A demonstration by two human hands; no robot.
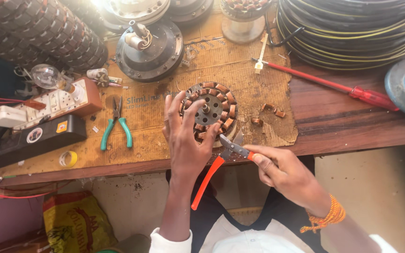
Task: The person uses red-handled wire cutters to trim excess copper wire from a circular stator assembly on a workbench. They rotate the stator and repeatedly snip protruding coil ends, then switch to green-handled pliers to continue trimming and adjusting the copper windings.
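left hand (187, 140) grips the copper-wound stator (210, 110) at the bench (352, 126) front edge; right hand (284, 171) closed on orange cutters (221, 161), jaws beside left fingers: slip could nick them.

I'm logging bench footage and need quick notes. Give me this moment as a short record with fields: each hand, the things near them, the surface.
left hand: grips a round motor stator with copper windings, fingers over its near edge
right hand: holds orange-handled cutters, jaws at the stator's near edge
surface: cardboard sheet on a wooden bench
nearby: green-handled pliers, red screwdriver, cut copper bits, yellow tape roll
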